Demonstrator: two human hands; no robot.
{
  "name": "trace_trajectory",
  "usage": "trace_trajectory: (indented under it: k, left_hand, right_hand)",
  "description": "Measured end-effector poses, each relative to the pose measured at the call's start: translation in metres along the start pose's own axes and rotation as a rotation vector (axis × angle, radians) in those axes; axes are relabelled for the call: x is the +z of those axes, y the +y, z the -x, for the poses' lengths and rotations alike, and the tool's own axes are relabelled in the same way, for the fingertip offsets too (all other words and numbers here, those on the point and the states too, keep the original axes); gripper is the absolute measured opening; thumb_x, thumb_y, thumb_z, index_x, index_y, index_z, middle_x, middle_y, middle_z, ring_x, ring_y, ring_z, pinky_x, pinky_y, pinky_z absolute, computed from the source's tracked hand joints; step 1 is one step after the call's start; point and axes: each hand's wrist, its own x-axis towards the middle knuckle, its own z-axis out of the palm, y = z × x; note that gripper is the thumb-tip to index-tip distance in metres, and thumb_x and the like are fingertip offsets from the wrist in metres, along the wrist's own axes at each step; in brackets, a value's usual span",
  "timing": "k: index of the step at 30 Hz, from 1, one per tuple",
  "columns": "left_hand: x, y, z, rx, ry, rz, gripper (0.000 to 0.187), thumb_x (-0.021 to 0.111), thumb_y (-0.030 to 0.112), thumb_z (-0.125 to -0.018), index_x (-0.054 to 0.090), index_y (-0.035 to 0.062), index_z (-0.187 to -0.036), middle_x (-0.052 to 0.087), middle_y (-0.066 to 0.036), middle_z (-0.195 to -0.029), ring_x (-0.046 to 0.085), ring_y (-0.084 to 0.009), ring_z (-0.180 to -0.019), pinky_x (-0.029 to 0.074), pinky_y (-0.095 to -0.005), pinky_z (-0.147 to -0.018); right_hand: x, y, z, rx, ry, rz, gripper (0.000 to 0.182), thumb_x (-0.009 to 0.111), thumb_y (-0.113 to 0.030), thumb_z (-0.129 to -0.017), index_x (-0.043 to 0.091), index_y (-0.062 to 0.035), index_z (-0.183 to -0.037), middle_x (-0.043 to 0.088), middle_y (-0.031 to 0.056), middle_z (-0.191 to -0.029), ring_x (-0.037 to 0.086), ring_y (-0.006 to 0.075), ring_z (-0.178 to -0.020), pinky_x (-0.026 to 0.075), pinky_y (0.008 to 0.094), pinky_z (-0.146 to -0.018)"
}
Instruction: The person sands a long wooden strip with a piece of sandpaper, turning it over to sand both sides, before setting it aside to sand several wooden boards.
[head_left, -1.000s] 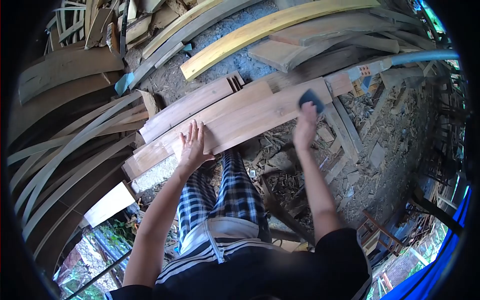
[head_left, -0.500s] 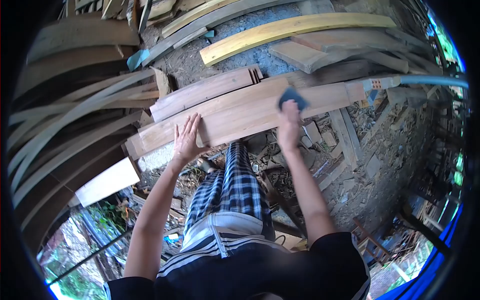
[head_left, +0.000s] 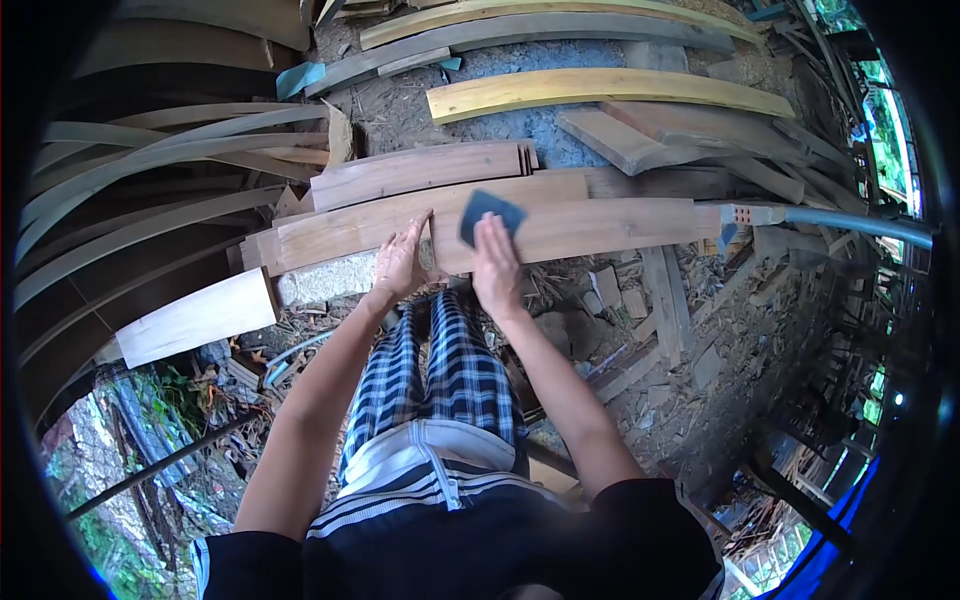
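Observation:
My right hand presses a dark, square piece of sandpaper against the top of a pale wooden board, near its left end. Close by on the left, my left hand is at that same end of the board, its fingers stretched out and the thumb by the near edge. Beneath it runs a longer plank, which reaches further left. Part of the board's left end is hidden by my hands.
Behind lies a short stack of boards, then a yellow plank on the ground. A pale block sits at left. A blue-grey pipe stretches right. Curved planks pile at far left; wood scraps litter the ground.
My right hand has swept the sandpaper left along the board, towards my left hand. My left hand stays by the board's end, its fingers less spread. The camera view has shifted slightly.

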Motion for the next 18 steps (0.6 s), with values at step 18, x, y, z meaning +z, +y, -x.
trace_trajectory:
  k: [18]
  left_hand:
    - [0.017,-0.019,0.006,0.048,0.024,0.271,0.128,0.087,0.025,-0.052,0.003,0.0101,-0.147,0.034,-0.014,-0.146,0.036,-0.0293,-0.133,0.025,-0.0459,-0.108]
  right_hand:
    - [0.001,-0.015,0.007,-0.238,-0.095,-0.095,0.044,0.058,0.001,-0.078,0.054,0.0026,-0.122,0.05,0.0167,-0.132,0.043,0.0271,-0.128,0.034,0.0366,-0.109]
